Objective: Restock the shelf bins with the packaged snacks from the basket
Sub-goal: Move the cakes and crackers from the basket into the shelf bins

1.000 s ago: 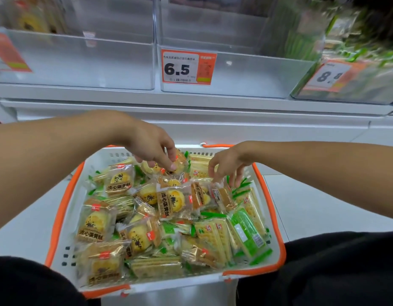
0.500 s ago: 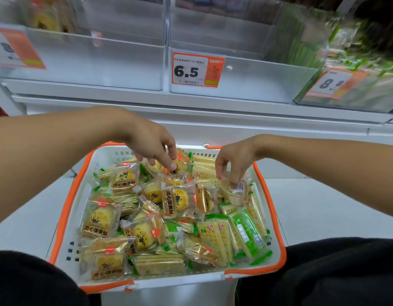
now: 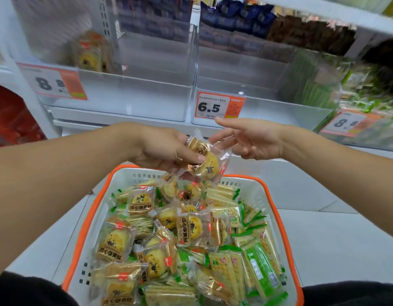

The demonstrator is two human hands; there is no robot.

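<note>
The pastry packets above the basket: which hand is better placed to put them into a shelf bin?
Probably the left hand: it already grips the pastry packets, just below the bin holding similar pastries. The right hand is open.

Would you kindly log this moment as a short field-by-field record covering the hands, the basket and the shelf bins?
left hand: grips yolk pastry packs above the basket
right hand: open, fingers touching the wrapper's edge
basket: white with orange rim, full of yolk pastries and green cracker packs
left bin: few pastries at back, tag 8.8
middle bin: tag 6.5
</note>
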